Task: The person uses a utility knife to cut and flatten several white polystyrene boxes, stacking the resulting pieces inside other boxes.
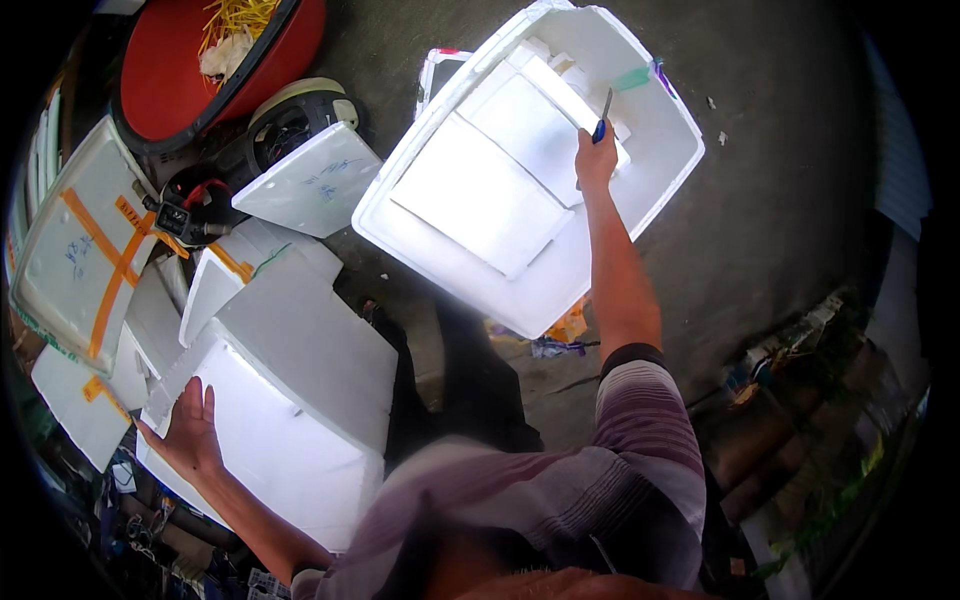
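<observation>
My right hand (598, 161) grips a blue-handled knife (599, 131), its narrow blade pointing away from me. The hand is over a large white foam box (551, 296) in front of me. Flat white foam pieces (480, 199) lie inside that box, with smaller foam chunks (574, 75) at its far end. At the lower left, my left hand (191, 439) is spread at the edge of another white foam box (277, 450), thumb apart from the fingers. Whether it presses on the foam is unclear.
A red tub (172, 75) with yellow strands inside stands at the upper left. Beside it are a dark machine (281, 139) and a foam lid (315, 180) bearing writing. An orange-taped foam lid (75, 255) leans farther left. Plastic scraps (566, 322) lie on the concrete floor (765, 202).
</observation>
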The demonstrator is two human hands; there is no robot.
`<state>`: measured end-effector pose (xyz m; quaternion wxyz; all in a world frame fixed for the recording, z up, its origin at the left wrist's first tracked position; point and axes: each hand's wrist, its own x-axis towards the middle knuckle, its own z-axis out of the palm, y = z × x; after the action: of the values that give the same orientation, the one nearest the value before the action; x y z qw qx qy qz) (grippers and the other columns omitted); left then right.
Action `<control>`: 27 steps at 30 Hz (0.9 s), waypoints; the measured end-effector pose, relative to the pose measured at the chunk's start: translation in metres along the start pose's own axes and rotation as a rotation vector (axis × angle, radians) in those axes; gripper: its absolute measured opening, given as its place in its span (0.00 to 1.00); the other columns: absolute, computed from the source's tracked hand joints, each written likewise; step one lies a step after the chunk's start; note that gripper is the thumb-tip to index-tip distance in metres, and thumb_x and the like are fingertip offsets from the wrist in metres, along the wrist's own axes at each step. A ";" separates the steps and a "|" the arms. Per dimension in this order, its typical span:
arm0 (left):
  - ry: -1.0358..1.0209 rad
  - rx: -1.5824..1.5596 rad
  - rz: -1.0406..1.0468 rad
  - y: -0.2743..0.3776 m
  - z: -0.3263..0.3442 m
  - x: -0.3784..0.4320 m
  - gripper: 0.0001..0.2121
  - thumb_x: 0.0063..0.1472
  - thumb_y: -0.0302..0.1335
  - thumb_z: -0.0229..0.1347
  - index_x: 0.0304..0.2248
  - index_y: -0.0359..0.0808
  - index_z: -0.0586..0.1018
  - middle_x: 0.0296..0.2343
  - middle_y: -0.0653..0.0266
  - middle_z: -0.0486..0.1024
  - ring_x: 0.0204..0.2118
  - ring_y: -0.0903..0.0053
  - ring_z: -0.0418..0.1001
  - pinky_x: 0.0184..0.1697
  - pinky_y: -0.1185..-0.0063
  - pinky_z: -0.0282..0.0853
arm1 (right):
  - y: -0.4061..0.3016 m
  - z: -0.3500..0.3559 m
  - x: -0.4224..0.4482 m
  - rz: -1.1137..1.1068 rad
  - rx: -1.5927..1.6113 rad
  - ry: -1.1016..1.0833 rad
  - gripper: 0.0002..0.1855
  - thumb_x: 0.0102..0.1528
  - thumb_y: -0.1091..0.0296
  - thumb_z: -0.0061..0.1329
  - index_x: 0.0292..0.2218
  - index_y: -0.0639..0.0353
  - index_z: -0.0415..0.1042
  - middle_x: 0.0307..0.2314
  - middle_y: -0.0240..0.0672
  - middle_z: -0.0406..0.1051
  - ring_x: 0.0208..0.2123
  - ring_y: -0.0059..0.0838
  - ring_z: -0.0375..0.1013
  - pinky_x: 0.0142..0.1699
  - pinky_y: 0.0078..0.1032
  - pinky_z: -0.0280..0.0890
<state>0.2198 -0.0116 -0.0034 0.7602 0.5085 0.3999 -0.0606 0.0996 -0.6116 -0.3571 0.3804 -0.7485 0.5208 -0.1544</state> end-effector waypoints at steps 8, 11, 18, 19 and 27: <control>-0.193 0.176 0.029 -0.005 -0.001 -0.003 0.42 0.56 0.50 0.53 0.58 0.27 0.50 0.54 0.40 0.57 0.52 0.51 0.65 0.54 0.54 0.61 | 0.023 0.084 0.014 0.055 -0.384 -0.262 0.45 0.44 0.51 0.57 0.58 0.57 0.53 0.35 0.50 0.73 0.37 0.47 0.74 0.44 0.34 0.66; -0.219 0.182 0.067 0.000 -0.003 -0.011 0.41 0.57 0.51 0.52 0.58 0.27 0.51 0.53 0.39 0.58 0.52 0.51 0.65 0.54 0.54 0.61 | 0.017 0.077 -0.001 0.110 -0.333 -0.304 0.45 0.45 0.52 0.57 0.59 0.55 0.52 0.37 0.49 0.73 0.41 0.49 0.72 0.46 0.37 0.65; -0.161 0.190 -0.016 -0.017 0.014 -0.006 0.43 0.57 0.54 0.50 0.53 0.18 0.55 0.45 0.37 0.68 0.48 0.55 0.71 0.50 0.58 0.67 | 0.025 0.069 0.017 0.052 -0.394 -0.291 0.45 0.46 0.54 0.56 0.60 0.55 0.49 0.36 0.48 0.74 0.39 0.46 0.73 0.44 0.36 0.66; -0.161 0.173 -0.004 -0.020 0.016 -0.006 0.43 0.57 0.54 0.50 0.53 0.18 0.55 0.45 0.37 0.68 0.48 0.55 0.71 0.50 0.58 0.67 | 0.021 0.065 0.017 0.032 -0.388 -0.289 0.45 0.46 0.54 0.56 0.60 0.55 0.49 0.36 0.48 0.74 0.39 0.46 0.73 0.44 0.36 0.66; 0.029 0.189 0.036 -0.037 0.018 -0.009 0.42 0.56 0.54 0.50 0.51 0.18 0.55 0.45 0.39 0.65 0.45 0.52 0.71 0.48 0.59 0.68 | -0.016 0.032 -0.074 0.125 0.110 -0.456 0.25 0.51 0.59 0.52 0.41 0.75 0.68 0.22 0.42 0.71 0.17 0.27 0.72 0.22 0.23 0.66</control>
<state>0.2052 -0.0474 -0.0212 0.7041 0.5857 0.3941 -0.0770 0.0994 -0.5296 -0.3545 0.5372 -0.7085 0.4574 0.0142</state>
